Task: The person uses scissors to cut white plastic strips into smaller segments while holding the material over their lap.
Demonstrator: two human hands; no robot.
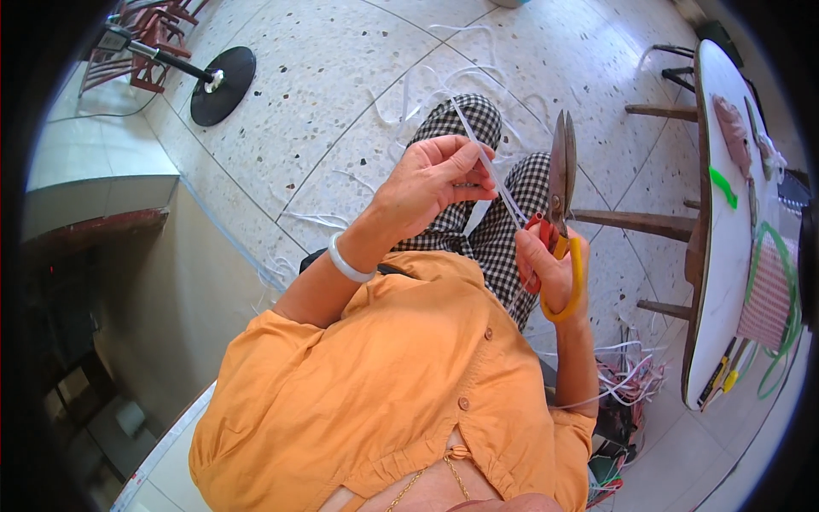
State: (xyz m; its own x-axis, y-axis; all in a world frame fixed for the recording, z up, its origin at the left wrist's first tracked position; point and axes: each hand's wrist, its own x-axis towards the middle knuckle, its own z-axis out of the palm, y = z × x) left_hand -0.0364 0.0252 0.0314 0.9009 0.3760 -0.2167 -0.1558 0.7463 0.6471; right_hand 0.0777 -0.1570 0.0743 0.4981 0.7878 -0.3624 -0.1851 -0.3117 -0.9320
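Note:
My left hand (pixel 438 176) pinches a thin white plastic strip (pixel 467 125) between thumb and fingers, above my knees. The strip runs from near the left knee down to my right hand (pixel 547 259), where its end lies by the thumb. That right hand is closed around scissors (pixel 562 169) with dark metal blades, one red handle and one yellow handle. The blades point away from me and are nearly together. Whether the right fingers also pinch the strip is hard to tell. More loose white strips (pixel 404 96) lie on the floor beyond my knees.
To the right stands a white-topped table (pixel 716 256) with wooden legs, bearing a woven pink-and-white piece (pixel 771 294), a green strap and a cutter. Tangled strips (pixel 630 377) lie near my right elbow. A round black stand base (pixel 224 86) is at the upper left, near wooden chairs (pixel 153 45).

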